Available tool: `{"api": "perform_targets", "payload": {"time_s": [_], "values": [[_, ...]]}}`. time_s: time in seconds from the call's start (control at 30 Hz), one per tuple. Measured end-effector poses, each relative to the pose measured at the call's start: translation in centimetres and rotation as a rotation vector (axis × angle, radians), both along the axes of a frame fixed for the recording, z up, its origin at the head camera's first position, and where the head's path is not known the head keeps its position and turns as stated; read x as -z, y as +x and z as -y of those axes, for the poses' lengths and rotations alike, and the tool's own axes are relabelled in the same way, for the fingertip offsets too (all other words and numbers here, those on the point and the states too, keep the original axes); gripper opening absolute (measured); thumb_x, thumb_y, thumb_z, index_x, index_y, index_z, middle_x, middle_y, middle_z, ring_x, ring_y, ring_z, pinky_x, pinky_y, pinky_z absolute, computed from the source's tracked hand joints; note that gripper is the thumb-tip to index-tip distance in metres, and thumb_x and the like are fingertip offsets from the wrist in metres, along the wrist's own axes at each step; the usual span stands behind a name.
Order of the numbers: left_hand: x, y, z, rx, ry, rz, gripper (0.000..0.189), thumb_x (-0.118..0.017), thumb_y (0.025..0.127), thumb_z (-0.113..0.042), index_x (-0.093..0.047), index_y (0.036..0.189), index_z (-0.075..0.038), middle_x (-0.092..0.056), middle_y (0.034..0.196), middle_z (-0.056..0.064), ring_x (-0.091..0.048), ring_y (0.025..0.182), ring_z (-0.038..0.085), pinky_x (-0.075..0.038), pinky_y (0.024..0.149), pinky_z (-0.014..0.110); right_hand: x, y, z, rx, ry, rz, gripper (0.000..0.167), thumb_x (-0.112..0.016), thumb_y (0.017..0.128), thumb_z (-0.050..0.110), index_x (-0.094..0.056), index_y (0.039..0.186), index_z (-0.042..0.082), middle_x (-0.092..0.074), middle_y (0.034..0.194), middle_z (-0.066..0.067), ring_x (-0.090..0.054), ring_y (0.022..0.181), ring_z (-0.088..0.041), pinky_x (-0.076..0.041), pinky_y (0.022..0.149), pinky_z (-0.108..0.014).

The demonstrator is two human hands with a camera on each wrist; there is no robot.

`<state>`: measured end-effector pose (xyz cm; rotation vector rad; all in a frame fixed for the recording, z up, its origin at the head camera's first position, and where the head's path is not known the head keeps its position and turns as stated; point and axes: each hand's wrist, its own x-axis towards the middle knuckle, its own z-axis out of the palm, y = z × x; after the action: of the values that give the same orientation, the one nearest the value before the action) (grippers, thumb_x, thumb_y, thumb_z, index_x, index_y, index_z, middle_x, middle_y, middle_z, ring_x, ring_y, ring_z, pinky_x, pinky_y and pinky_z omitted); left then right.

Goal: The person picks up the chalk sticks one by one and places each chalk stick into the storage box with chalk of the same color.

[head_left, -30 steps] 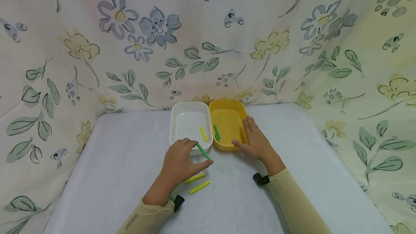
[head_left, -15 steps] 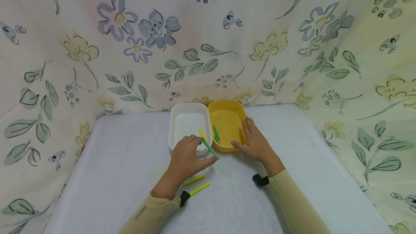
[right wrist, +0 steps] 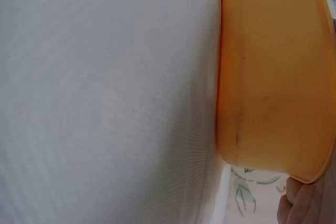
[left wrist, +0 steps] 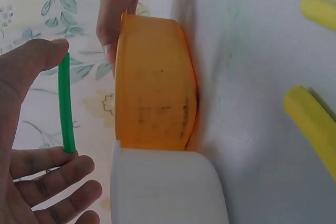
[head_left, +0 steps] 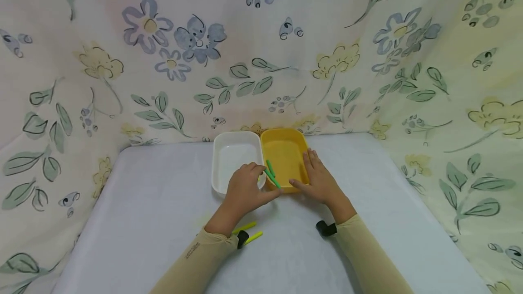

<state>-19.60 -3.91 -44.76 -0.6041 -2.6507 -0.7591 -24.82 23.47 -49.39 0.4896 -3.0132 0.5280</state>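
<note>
Above the near left corner of the yellow tray [head_left: 286, 149], beside the white tray [head_left: 234, 155], the left hand [head_left: 245, 190] pinches a green stick [head_left: 272, 178] by its ends, thumb at one and a fingertip at the other. That end-to-end hold seems the weak point: slight loosening could drop the stick, while too hard a squeeze might flick it onto the rims or the white cloth [head_left: 151, 203]. Pressure from the right hand [head_left: 320, 180], its straight fingers resting along the yellow tray's right side, thumb at the near rim, might shift or tip that tray. The pinched stick lies between the hands, well apart from the right one, with a second green stick [head_left: 269, 167] inside the yellow tray just beyond
</note>
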Motion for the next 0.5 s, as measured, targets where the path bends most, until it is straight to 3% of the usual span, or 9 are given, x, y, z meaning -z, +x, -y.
{"api": "perform_targets", "payload": {"time_s": [0.3, 0.5], "values": [[0.4, -1.2, -0.9, -0.011, -0.037, 0.044, 0.08, -0.083, 0.079, -0.07, -0.076, 0.119, -0.001, -0.076, 0.109, 0.01, -0.068, 0.096, 0.026, -0.059, 0.085, 0.043, 0.0, -0.1, 0.2, -0.001, 0.003, -0.003, 0.113, -0.051, 0.097, 0.078, -0.008, 0.17, 0.004, -0.001, 0.18, -0.015, -0.004, 0.167, -0.035, -0.02, 0.132, -0.058], [0.3, -1.9, -1.3, -0.016, -0.087, 0.029, 0.076, -0.08, 0.081, -0.069, -0.077, 0.113, 0.0, -0.07, 0.095, 0.006, -0.061, 0.084, 0.022, -0.053, 0.072, 0.036, -0.1, 0.0, 0.2, -0.005, 0.004, -0.014, 0.112, -0.052, 0.097, 0.077, -0.01, 0.17, 0.003, -0.003, 0.179, -0.017, -0.006, 0.167, -0.037, -0.021, 0.131, -0.059]]}}
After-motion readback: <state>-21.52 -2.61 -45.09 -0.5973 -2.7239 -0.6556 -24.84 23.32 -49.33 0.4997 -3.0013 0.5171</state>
